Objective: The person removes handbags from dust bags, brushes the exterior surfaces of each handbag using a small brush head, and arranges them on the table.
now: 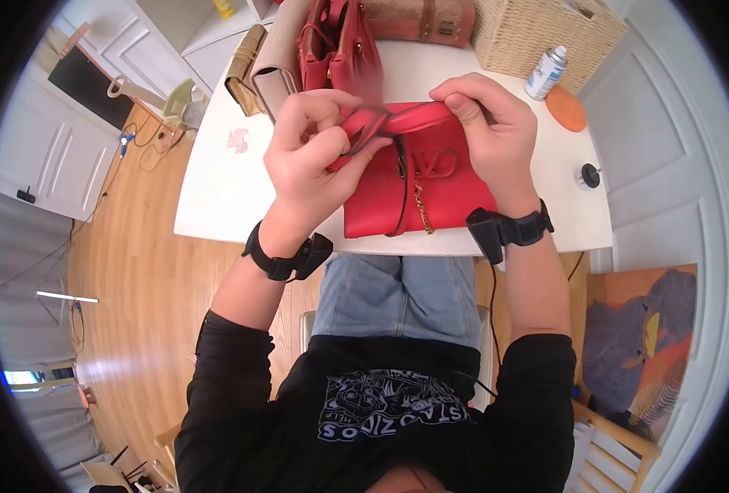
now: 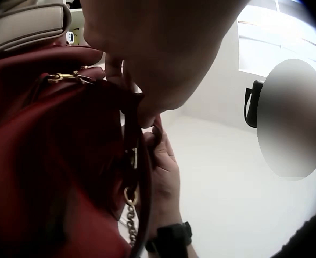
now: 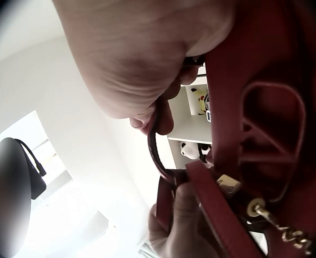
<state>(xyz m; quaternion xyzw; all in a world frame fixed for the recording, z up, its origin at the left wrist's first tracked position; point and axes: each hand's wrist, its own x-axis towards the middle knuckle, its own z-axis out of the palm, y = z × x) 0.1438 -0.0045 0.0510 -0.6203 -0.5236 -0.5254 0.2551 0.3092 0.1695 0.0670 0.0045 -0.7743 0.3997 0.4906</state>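
A red handbag (image 1: 463, 197) with a V-shaped emblem (image 1: 436, 163) lies at the table's near edge, below both hands. Its narrow dark-edged red strap (image 1: 420, 120) is looped and crossed over itself above the bag. My left hand (image 1: 308, 160) grips the looped part of this strap with curled fingers. At the strap's right side, my right hand (image 1: 500, 135) pinches it between thumb and fingers. A gold chain (image 1: 423, 209) hangs down the bag's front beside a thin dark-edged strip. In the right wrist view the strap (image 3: 153, 148) arches between the two hands.
Behind the hands stand another red handbag (image 1: 344, 62), a beige bag (image 1: 275, 62) and a tan bag (image 1: 245, 70). Farther back are a brown case (image 1: 422, 20) and a woven basket (image 1: 545, 37). A spray can (image 1: 547, 74), an orange disc (image 1: 565, 109) and a small black item (image 1: 588, 175) sit right.
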